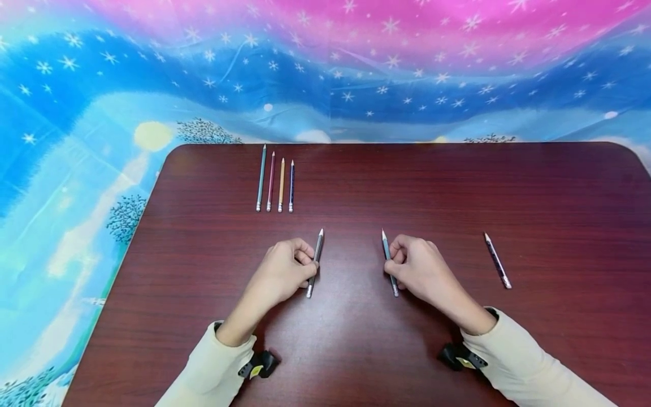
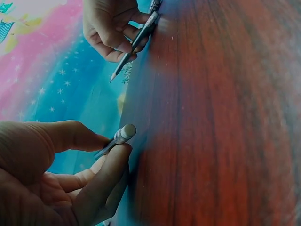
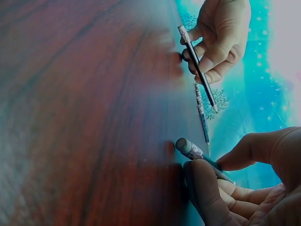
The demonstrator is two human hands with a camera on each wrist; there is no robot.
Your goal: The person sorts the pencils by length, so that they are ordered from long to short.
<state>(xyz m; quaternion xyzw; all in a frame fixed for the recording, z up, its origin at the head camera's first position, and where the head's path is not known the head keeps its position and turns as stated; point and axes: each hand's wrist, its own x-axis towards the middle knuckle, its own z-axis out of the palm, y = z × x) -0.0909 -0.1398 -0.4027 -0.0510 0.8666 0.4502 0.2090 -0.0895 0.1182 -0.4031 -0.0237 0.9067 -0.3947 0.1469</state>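
Observation:
Near the middle of the table, my left hand (image 1: pixel 285 265) pinches a dark grey pencil (image 1: pixel 319 247) between thumb and fingers. Its tip points to the far side and its eraser end toward me. Across a short gap, my right hand (image 1: pixel 419 265) pinches a teal pencil (image 1: pixel 386 247) in the same way, tip away from me. The left wrist view shows the grey pencil's white eraser (image 2: pixel 128 131) just above the thumb and finger. In the right wrist view the teal pencil's eraser (image 3: pixel 182 144) sticks out past my fingertips.
Toward the back left lie a light-blue pencil (image 1: pixel 261 178), a red pencil (image 1: pixel 271 181), a yellow pencil (image 1: pixel 282 185) and a navy pencil (image 1: pixel 292 186), side by side. A dark patterned pencil (image 1: pixel 497 260) lies right of my right hand. Behind the brown table (image 1: pixel 432 186) hangs a snowflake-printed cloth (image 1: pixel 305 68).

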